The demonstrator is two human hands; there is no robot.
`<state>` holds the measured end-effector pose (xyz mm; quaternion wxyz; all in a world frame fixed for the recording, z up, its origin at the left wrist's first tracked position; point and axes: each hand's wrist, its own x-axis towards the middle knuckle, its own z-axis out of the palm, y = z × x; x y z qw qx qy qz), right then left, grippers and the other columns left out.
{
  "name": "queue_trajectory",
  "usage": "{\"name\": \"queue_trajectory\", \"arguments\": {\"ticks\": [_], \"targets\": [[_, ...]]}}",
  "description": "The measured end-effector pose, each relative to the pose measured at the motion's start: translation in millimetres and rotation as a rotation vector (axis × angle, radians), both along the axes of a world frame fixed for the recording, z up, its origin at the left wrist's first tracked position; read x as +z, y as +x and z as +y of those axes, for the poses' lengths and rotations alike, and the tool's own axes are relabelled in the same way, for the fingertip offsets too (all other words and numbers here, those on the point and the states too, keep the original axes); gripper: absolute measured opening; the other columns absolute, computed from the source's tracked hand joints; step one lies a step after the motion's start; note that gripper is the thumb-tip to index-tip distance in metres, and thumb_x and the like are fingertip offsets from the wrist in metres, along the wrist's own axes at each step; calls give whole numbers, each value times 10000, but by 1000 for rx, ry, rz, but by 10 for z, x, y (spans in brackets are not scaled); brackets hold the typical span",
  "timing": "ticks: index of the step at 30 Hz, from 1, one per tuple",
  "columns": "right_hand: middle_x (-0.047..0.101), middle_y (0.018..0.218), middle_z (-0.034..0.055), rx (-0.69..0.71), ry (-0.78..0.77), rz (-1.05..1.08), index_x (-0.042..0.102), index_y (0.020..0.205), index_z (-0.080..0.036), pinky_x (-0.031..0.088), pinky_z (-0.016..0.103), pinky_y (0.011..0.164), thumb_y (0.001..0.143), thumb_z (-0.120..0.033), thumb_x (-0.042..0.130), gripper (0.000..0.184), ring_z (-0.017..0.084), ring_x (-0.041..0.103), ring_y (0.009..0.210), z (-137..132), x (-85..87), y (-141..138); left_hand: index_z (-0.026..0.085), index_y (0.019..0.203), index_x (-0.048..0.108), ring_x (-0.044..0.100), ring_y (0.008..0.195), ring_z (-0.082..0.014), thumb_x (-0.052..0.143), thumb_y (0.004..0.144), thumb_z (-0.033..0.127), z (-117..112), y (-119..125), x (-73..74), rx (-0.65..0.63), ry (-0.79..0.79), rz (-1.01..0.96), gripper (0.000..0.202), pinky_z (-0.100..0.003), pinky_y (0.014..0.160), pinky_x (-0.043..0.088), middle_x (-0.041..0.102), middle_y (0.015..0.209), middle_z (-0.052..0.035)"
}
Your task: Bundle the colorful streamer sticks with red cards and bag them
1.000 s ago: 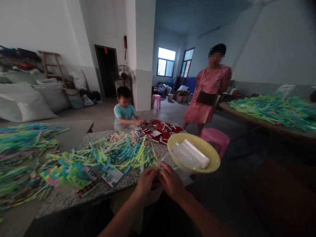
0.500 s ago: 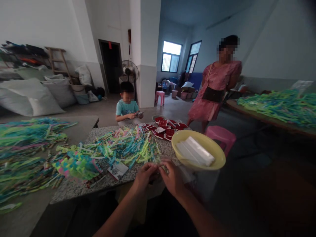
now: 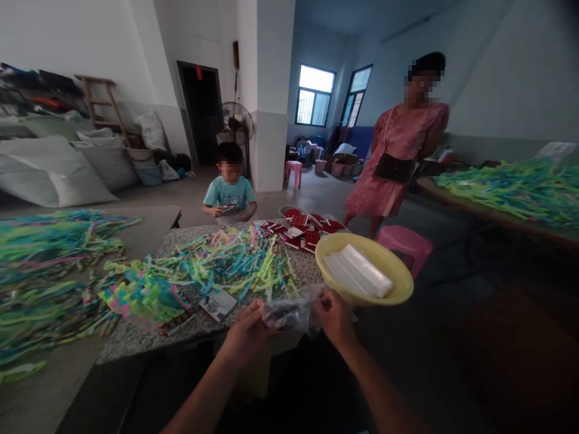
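Note:
A clear plastic bag (image 3: 293, 312) is stretched between my two hands, just over the front edge of the speckled stone table (image 3: 136, 346). My left hand (image 3: 248, 328) pinches its left end, and my right hand (image 3: 335, 316) grips its right end. Behind the bag lies a loose heap of blue, green and pink ribbon strips (image 3: 230, 262). A bunched stack of such ribbons (image 3: 142, 301) sits left of my left hand, with a printed white card (image 3: 218, 304) beside it. Close to my right hand stands a yellow basin (image 3: 402, 283) holding clear plastic bags (image 3: 357, 271).
Red packets (image 3: 301, 229) lie at the table's far end. More ribbons cover surfaces at the left (image 3: 54, 259) and right (image 3: 511, 187). A seated person (image 3: 229, 193) is across the table; another person in a pink dress (image 3: 384, 181) stands beyond a pink stool (image 3: 404, 241).
My hands have moved apart, and the clear bag now spreads between them. Across the table the seated person's arms have shifted. The view has tilted slightly.

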<state>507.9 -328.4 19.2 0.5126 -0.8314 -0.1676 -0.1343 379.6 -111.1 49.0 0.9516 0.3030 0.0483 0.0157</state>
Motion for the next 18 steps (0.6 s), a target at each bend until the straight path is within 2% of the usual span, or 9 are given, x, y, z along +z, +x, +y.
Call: {"name": "queue_trajectory", "arguments": {"ticks": [4, 6, 7, 8, 10, 11, 12, 15, 18], "targets": [[727, 812, 57, 3, 170, 185, 603, 753, -245, 527, 325, 643, 777, -404, 619, 161, 220, 630, 692, 43, 73, 20, 202, 875, 592, 353, 488, -52, 859, 754, 368, 0, -153, -53, -170, 98, 8, 336, -318, 752, 532, 395, 573, 96], [744, 881, 64, -9, 243, 251, 552, 733, -249, 525, 323, 615, 763, -390, 597, 152, 207, 634, 660, 91, 136, 14, 204, 879, 604, 346, 500, -58, 842, 757, 432, 8, -210, -81, -243, 268, 0, 352, -273, 683, 467, 433, 594, 81], [750, 911, 67, -19, 264, 264, 531, 736, -249, 528, 323, 614, 755, -378, 588, 143, 203, 637, 653, 114, 166, 1, 204, 885, 616, 379, 530, -72, 847, 742, 444, 10, -237, -90, -244, 409, -2, 362, -251, 649, 421, 477, 625, 63], [753, 937, 73, -24, 267, 257, 521, 749, -247, 534, 324, 628, 750, -366, 584, 135, 203, 646, 663, 134, 191, -22, 204, 886, 631, 415, 569, -90, 856, 721, 438, 12, -264, -97, -204, 586, 9, 363, -240, 623, 372, 516, 656, 46], [758, 984, 89, -3, 222, 183, 533, 799, -242, 551, 335, 690, 756, -352, 588, 131, 217, 672, 724, 164, 213, -93, 202, 864, 655, 446, 625, -117, 852, 709, 390, 25, -328, -109, -30, 959, 79, 313, -242, 608, 310, 555, 683, 27], [757, 1006, 98, 31, 180, 128, 548, 828, -239, 557, 343, 734, 769, -351, 594, 135, 227, 683, 773, 179, 207, -138, 199, 838, 656, 446, 631, -123, 824, 733, 374, 46, -368, -116, 74, 1095, 129, 264, -247, 611, 302, 553, 670, 25], [754, 1030, 105, 83, 140, 76, 562, 850, -237, 559, 351, 766, 789, -355, 597, 138, 234, 688, 811, 196, 188, -187, 197, 814, 650, 450, 630, -128, 775, 778, 378, 80, -418, -125, 164, 1168, 178, 223, -251, 616, 307, 551, 662, 23], [732, 1107, 106, 317, 38, -3, 600, 880, -241, 564, 365, 836, 839, -346, 615, 114, 246, 689, 932, 287, 100, -354, 192, 807, 629, 493, 641, -142, 607, 900, 405, 264, -652, -150, 317, 1135, 277, 233, -252, 616, 342, 581, 696, 7], [716, 1158, 96, 621, -18, 45, 641, 876, -249, 581, 372, 848, 866, -326, 623, 80, 251, 685, 988, 453, 72, -558, 186, 819, 650, 516, 669, -146, 616, 909, 429, 497, -1043, -167, 466, 1123, 364, 261, -239, 616, 356, 605, 716, -1]]}}
